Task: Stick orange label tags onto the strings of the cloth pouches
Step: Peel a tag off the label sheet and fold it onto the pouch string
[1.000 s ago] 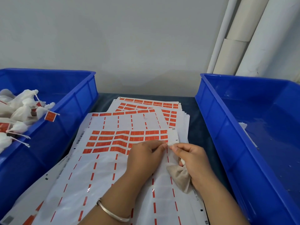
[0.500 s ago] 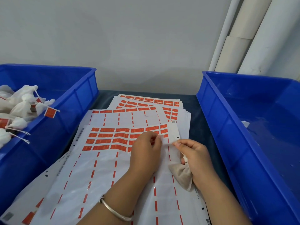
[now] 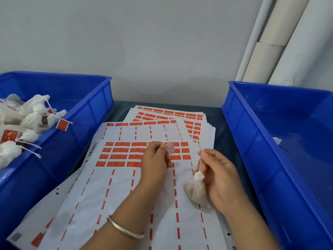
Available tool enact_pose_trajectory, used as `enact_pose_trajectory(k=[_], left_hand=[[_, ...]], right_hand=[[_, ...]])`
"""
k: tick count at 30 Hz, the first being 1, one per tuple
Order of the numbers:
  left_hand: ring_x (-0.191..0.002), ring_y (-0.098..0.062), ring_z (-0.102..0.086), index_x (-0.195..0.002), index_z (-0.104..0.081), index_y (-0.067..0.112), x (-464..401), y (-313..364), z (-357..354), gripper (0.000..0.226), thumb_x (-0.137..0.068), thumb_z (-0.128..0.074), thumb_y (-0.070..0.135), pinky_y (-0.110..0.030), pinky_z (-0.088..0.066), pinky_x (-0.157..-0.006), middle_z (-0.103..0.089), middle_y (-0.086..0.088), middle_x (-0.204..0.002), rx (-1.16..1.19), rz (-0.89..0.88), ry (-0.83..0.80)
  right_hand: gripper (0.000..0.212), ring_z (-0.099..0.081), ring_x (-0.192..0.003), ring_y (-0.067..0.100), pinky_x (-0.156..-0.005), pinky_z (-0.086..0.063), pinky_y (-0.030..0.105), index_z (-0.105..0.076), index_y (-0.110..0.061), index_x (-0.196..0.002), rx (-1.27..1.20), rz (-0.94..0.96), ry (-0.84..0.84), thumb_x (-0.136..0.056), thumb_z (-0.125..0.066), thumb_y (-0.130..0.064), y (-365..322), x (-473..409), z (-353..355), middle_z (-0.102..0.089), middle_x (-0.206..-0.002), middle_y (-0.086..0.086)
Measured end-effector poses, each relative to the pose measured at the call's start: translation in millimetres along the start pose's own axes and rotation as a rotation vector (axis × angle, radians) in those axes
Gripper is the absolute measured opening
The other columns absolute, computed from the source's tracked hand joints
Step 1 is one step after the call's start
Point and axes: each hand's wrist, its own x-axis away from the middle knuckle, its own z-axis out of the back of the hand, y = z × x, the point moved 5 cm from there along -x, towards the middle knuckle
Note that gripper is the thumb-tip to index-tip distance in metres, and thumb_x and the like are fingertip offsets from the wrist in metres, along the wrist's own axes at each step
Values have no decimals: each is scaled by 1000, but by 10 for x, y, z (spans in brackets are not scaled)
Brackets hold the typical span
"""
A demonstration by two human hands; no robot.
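Observation:
My left hand (image 3: 155, 161) pinches a peeled label tag (image 3: 170, 148) by one edge; its pale back faces me and it hangs just above the label sheet (image 3: 126, 154). My right hand (image 3: 219, 175) holds a small cloth pouch (image 3: 197, 189) and pinches its white string (image 3: 200, 150), which points upward. The tag and the string are a short way apart. Rows of orange labels remain on the upper part of the sheet.
A blue bin (image 3: 93, 112) on the left holds several white pouches with orange tags. A second blue bin (image 3: 255, 141) on the right looks nearly bare. More label sheets (image 3: 171, 114) lie stacked behind. White pipes (image 3: 270, 42) stand at the back right.
My left hand peeled a tag off the sheet and lifted it. My right hand rose with the pouch, and its string now stands free above the fingers.

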Motion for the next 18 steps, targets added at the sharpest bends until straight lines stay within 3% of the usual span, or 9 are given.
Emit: enact_pose_trajectory(k=[3,6,9,13,18], left_hand=[[-51,-10,-59,-89,-58,19,54,72,-38,18,-97,-44,27,-17,-49,-52,-60,1,-61,153,30,-150],[-62,-6,-65,-91,-57,27,152,144,-113,22,-98,-38,35,-11,-47,-51,-65,9,-66,96,13,-323],[-68,-6,-63,-86,-57,34,193,172,-117,23,-97,-37,40,-5,-42,-45,-63,12,-71,30,-24,-313],[-58,-5,-61,-94,-59,28,257,187,-159,22,-98,-38,34,-8,-44,-48,-61,12,-62,47,10,-348],[-64,-14,-54,-80,-56,29,291,161,-183,19,-96,-46,29,-7,-41,-41,-57,6,-80,47,96,-316]], right_hand=[[10,-57,-56,15,-64,-54,24,-72,-18,-71,-122,-3,-171,-75,-63,-18,27,50,-164,-60,-60,7],[23,-68,-67,16,-69,-55,23,-74,-25,-76,110,68,-213,-88,-58,-14,52,68,-209,-70,-70,5],[21,-68,-64,15,-66,-55,23,-73,-24,-76,221,116,-134,-88,-61,-13,35,54,-162,-70,-68,3],[10,-58,-50,11,-56,-53,22,-71,-23,-75,276,162,15,-83,-68,-17,-7,23,-56,-67,-64,-3],[9,-61,-55,8,-54,-51,16,-73,-26,-71,240,182,96,-76,-73,-18,-55,22,32,-72,-78,-8]])
